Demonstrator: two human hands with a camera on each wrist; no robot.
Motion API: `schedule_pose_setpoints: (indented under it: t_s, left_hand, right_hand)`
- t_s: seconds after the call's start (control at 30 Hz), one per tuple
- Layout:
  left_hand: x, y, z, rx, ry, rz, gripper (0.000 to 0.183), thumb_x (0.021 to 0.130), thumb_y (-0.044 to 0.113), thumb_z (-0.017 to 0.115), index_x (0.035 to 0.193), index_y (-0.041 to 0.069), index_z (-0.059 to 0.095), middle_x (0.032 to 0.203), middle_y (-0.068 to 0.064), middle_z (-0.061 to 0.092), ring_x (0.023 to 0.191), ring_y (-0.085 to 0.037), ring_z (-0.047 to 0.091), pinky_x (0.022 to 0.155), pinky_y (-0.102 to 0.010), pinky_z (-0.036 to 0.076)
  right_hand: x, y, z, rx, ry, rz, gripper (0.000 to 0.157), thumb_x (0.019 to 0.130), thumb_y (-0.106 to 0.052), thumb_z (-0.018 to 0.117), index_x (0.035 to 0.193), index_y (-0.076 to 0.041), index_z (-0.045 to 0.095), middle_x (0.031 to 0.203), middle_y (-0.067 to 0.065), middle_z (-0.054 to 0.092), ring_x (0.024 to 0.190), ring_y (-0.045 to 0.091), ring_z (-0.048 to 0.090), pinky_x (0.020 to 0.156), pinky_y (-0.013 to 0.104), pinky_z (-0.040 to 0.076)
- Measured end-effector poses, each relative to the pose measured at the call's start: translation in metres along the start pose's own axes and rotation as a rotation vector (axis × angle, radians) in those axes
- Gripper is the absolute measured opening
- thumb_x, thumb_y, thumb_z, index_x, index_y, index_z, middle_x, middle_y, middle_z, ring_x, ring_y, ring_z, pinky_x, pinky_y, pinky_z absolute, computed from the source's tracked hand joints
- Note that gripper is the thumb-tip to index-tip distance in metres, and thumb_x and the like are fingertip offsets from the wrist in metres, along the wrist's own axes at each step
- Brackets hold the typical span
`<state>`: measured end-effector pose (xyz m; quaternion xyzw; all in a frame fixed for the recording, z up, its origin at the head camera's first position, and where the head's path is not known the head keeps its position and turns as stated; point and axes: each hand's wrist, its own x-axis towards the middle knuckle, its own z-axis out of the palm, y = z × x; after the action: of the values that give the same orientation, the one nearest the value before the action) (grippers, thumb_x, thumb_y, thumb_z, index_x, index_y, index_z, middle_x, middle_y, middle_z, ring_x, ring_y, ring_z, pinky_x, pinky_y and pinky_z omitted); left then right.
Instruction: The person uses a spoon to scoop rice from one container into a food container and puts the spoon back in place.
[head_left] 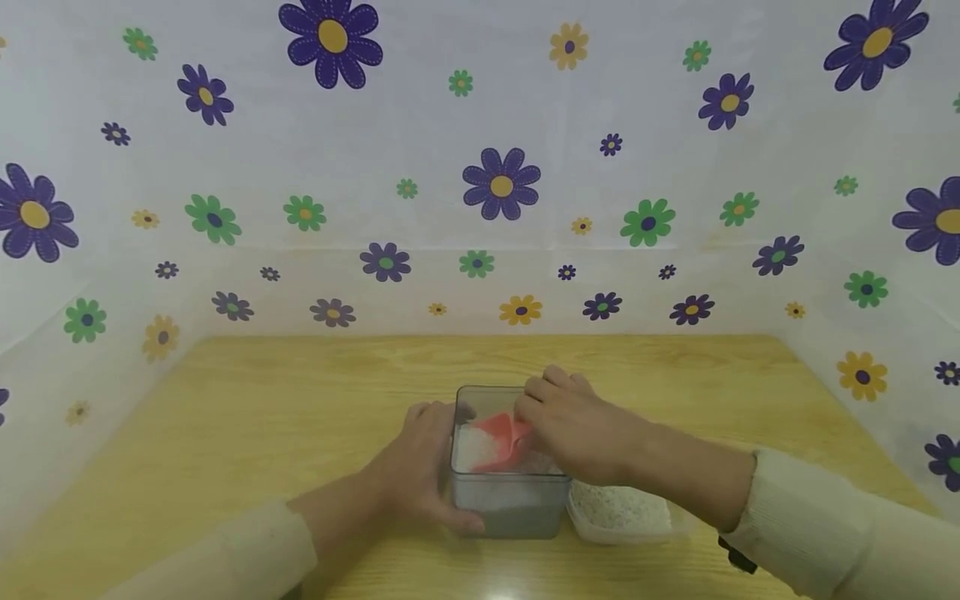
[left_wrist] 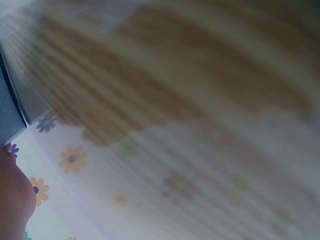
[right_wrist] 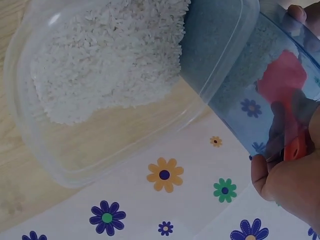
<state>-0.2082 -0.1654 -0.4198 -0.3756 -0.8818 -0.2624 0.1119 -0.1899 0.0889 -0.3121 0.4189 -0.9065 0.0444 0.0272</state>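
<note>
Right hand: the right hand (head_left: 573,425) reaches over the bin's right rim, fingers curled, pinching the scoop's handle.
Left hand: the left hand (head_left: 416,467) grips the bin from its left side, thumb laid along the lower front wall, the other fingers on the far part of the side.
Scoop: the pinkish-red scoop (head_left: 497,450) lies inside the bin, tilted, its bowl among white grains; in the right wrist view it shows through the bin's wall.
Bin: a deep, rectangular, see-through grey-blue bin (head_left: 510,512) stands upright on the surface, its top uncovered.
Bin contents: white grains (head_left: 474,448), visible to the left of the scoop; their full depth cannot be told.
Tub: a shallow, clear plastic tub (right_wrist: 62,167) with rounded corners, just right of the bin; whether the walls touch cannot be told.
Tub contents: loose white rice (right_wrist: 110,60) spread over most of the base, one end left bare, with wood grain showing through.
Surface: a light, wood-grained surface (head_left: 262,425) beneath both containers.
Backdrop: white cloth (head_left: 420,125) printed with purple, green and yellow flowers.
Sleeves: cream cuffs (head_left: 810,517) at both wrists.
</note>
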Motion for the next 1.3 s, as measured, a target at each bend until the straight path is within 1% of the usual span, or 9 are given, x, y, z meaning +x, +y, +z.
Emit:
schedule_pose_setpoints:
  t_s: [0.1, 0.27, 0.47, 0.57, 0.7, 0.83, 1.0, 1.17, 1.3]
  left_hand:
    - [0.0, 0.0, -0.001, 0.015, 0.01, 0.024, 0.116, 0.062, 0.093, 0.058, 0.138, 0.007, 0.039, 0.131, -0.007, 0.052, 0.119, -0.017, 0.048, 0.105, -0.044, 0.029]
    - [0.0, -0.001, 0.0, 0.017, 0.019, 0.038, 0.115, 0.062, 0.091, 0.061, 0.137, 0.007, 0.04, 0.129, -0.004, 0.053, 0.116, -0.015, 0.048, 0.104, -0.043, 0.028]
    - [0.0, 0.0, 0.002, -0.026, -0.008, -0.006, 0.114, 0.06, 0.088, 0.067, 0.138, 0.01, 0.04, 0.131, -0.002, 0.051, 0.12, -0.018, 0.042, 0.105, -0.045, 0.03]
    - [-0.001, 0.001, 0.002, -0.032, -0.011, -0.024, 0.115, 0.059, 0.088, 0.067, 0.138, 0.009, 0.04, 0.131, -0.002, 0.052, 0.121, -0.019, 0.041, 0.105, -0.047, 0.031]
    - [-0.001, 0.001, 0.0, -0.028, -0.009, -0.021, 0.116, 0.059, 0.09, 0.066, 0.138, 0.008, 0.041, 0.13, -0.003, 0.052, 0.12, -0.02, 0.042, 0.105, -0.048, 0.031]
    - [0.0, 0.001, -0.002, -0.023, 0.008, 0.017, 0.112, 0.06, 0.088, 0.068, 0.135, 0.01, 0.041, 0.126, -0.001, 0.053, 0.116, -0.017, 0.045, 0.105, -0.046, 0.029]
    - [0.0, -0.003, -0.001, -0.01, 0.03, 0.063, 0.106, 0.061, 0.085, 0.069, 0.133, 0.012, 0.041, 0.122, 0.002, 0.054, 0.111, -0.011, 0.049, 0.104, -0.042, 0.025]
    - [0.0, -0.005, 0.001, 0.002, 0.041, 0.081, 0.106, 0.062, 0.086, 0.069, 0.133, 0.013, 0.041, 0.121, 0.004, 0.054, 0.11, -0.01, 0.05, 0.103, -0.042, 0.025]
    - [0.0, -0.004, 0.0, 0.005, 0.039, 0.077, 0.106, 0.063, 0.088, 0.066, 0.134, 0.013, 0.041, 0.121, 0.004, 0.053, 0.109, -0.01, 0.049, 0.103, -0.042, 0.025]
  right_hand:
    - [-0.001, 0.002, 0.002, 0.022, 0.035, -0.002, 0.01, 0.098, -0.018, 0.06, 0.104, -0.011, 0.064, 0.096, -0.003, 0.052, 0.091, 0.015, 0.037, 0.08, 0.032, 0.032]
    - [-0.003, 0.007, 0.004, 0.035, 0.09, -0.027, 0.011, 0.097, -0.018, 0.063, 0.106, -0.012, 0.065, 0.099, -0.003, 0.055, 0.094, 0.015, 0.039, 0.083, 0.033, 0.033]
    - [-0.008, 0.015, 0.007, 0.051, 0.111, -0.045, 0.012, 0.096, -0.021, 0.066, 0.106, -0.015, 0.066, 0.1, -0.006, 0.055, 0.097, 0.014, 0.039, 0.084, 0.034, 0.034]
    - [-0.01, 0.017, 0.007, 0.099, 0.103, -0.032, 0.013, 0.097, -0.022, 0.064, 0.108, -0.015, 0.066, 0.1, -0.007, 0.055, 0.097, 0.013, 0.038, 0.086, 0.035, 0.033]
    - [-0.014, 0.018, 0.006, 0.176, 0.115, -0.022, 0.015, 0.099, -0.024, 0.061, 0.11, -0.015, 0.067, 0.103, -0.007, 0.055, 0.099, 0.014, 0.038, 0.088, 0.037, 0.035]
    - [-0.017, 0.021, 0.005, 0.235, 0.139, -0.001, 0.017, 0.101, -0.027, 0.059, 0.111, -0.016, 0.067, 0.105, -0.007, 0.055, 0.102, 0.014, 0.039, 0.088, 0.036, 0.04]
    - [-0.022, 0.023, 0.004, 0.323, 0.136, 0.036, 0.02, 0.101, -0.028, 0.058, 0.112, -0.015, 0.067, 0.103, -0.008, 0.052, 0.102, 0.012, 0.04, 0.086, 0.033, 0.043]
    - [-0.026, 0.024, 0.003, 0.363, 0.152, 0.048, 0.02, 0.102, -0.031, 0.057, 0.111, -0.015, 0.067, 0.105, -0.007, 0.052, 0.099, 0.011, 0.046, 0.085, 0.031, 0.047]
    - [-0.03, 0.027, 0.002, 0.37, 0.183, 0.064, 0.02, 0.102, -0.031, 0.057, 0.11, -0.016, 0.067, 0.104, -0.007, 0.054, 0.094, 0.01, 0.049, 0.082, 0.028, 0.048]
